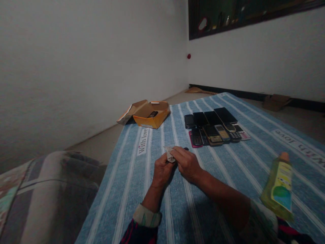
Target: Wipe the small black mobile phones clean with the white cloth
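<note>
My left hand (161, 170) and my right hand (187, 163) meet over the middle of the striped cover. Between their fingertips is a crumpled whitish cloth (170, 156), pinched by my right fingers. The left fingers are curled beneath, closed round something mostly hidden. A small dark end (186, 149) pokes out beyond my right hand; what it belongs to cannot be made out. Ahead and to the right lie several phones in two rows, among them a gold-edged keypad phone (212, 135) and a large black-screened phone (225, 115).
A yellow cardboard box (149, 121) stands with its lid folded back at the far left edge, a dark phone (153, 114) inside. At right lies a bottle of yellow-green liquid (278, 188). The blue striped cover (127, 203) spreads beneath; a draped cushion or seat (58, 193) is at left.
</note>
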### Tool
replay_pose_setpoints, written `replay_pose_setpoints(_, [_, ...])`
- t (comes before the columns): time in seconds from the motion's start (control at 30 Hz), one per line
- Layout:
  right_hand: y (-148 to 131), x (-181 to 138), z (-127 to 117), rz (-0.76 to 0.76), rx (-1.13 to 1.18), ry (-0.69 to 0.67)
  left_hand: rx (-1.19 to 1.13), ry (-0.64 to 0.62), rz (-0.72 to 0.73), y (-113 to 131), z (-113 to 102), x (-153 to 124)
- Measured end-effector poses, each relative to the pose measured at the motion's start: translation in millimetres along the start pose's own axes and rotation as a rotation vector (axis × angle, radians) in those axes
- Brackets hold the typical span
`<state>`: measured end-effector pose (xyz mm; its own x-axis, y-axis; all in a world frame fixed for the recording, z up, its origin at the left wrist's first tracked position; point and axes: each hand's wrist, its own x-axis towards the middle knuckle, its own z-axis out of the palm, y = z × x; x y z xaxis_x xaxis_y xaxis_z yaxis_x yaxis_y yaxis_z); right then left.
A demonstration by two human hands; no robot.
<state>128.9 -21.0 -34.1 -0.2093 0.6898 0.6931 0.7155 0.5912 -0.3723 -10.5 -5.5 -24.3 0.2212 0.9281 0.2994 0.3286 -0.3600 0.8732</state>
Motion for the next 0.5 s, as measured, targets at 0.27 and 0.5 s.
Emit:
replay_pose_setpoints(0.27, [4.2,0.6,-2.5,0.07,0.083,0.033,0.002,0.011,0.009,-2.4,0.9,1.3])
replay_pose_setpoints(0.5, [7.8,1.9,0.7,0.069,0.094,0.034,-0.002,0.011,-0.001,-2.5,1.9,-0.5])
